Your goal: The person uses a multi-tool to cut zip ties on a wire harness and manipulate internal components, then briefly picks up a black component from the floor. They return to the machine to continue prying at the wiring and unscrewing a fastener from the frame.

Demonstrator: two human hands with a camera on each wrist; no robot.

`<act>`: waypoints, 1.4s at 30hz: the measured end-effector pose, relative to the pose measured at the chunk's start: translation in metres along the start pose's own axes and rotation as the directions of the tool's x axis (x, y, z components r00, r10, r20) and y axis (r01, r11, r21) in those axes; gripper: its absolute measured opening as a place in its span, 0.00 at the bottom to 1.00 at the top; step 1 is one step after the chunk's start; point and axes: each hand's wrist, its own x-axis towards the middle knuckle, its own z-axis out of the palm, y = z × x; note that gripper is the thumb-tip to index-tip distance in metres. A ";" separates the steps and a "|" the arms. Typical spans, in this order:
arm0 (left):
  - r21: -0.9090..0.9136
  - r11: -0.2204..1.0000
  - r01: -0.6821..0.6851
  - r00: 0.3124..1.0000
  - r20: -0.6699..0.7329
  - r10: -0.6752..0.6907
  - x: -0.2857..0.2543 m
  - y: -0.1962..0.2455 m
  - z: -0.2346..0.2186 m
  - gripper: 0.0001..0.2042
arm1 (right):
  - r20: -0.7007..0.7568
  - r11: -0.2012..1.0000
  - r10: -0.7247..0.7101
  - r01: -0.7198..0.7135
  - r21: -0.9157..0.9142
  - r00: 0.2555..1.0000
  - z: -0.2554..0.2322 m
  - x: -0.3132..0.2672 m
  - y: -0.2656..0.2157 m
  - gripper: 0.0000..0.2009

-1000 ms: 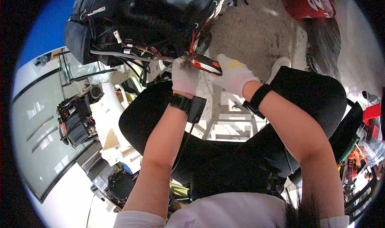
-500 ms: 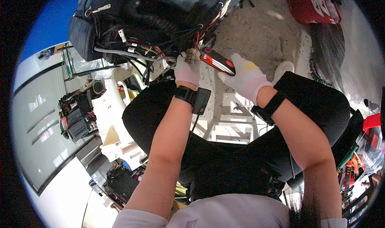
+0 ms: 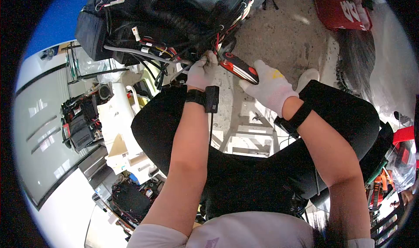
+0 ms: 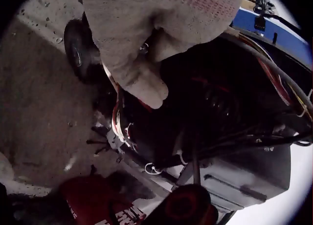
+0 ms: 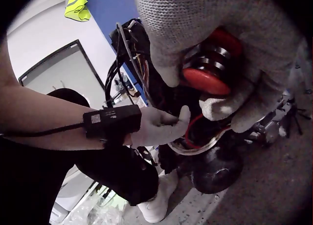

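My gloved right hand (image 3: 271,84) grips a red and black folding hex key set (image 3: 239,68) by its rear end, silver keys lying along the handle. Its front end points at the wires beside my left hand. A red end cap (image 5: 208,81) shows between the gloved fingers in the right wrist view. My gloved left hand (image 3: 203,70) is at the lower edge of a black housing (image 3: 174,12), fingers curled. In the left wrist view a small shiny metal piece (image 4: 143,49) shows between thumb and finger; most of it is hidden by the glove.
Loose cables and a grey conduit (image 3: 139,52) hang along the housing, with white connectors (image 3: 135,33). A white metal frame (image 3: 253,139) stands between the knees. A red bag-like item (image 3: 342,8) lies at the far right, and a glass panel (image 3: 48,130) leans at the left.
The right hand and the hex key set have moved right and slightly down, away from the left hand. The left hand stays at the wires, its wrist turned a little.
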 end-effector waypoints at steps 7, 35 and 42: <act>0.067 0.995 0.069 0.989 0.128 -0.077 0.010 0.014 -0.018 0.12 | 0.007 1.000 -0.014 0.014 -0.005 1.000 0.000 -0.001 0.002 0.21; 0.345 0.935 -0.079 0.989 0.145 0.030 -0.020 -0.010 0.007 0.08 | -0.016 0.994 -0.103 0.102 -0.039 0.995 0.006 -0.005 -0.001 0.21; 0.900 -0.385 -0.203 0.878 0.341 0.335 -0.014 -0.021 0.006 0.10 | -0.042 0.987 -0.133 0.128 -0.099 0.990 0.004 -0.013 -0.012 0.22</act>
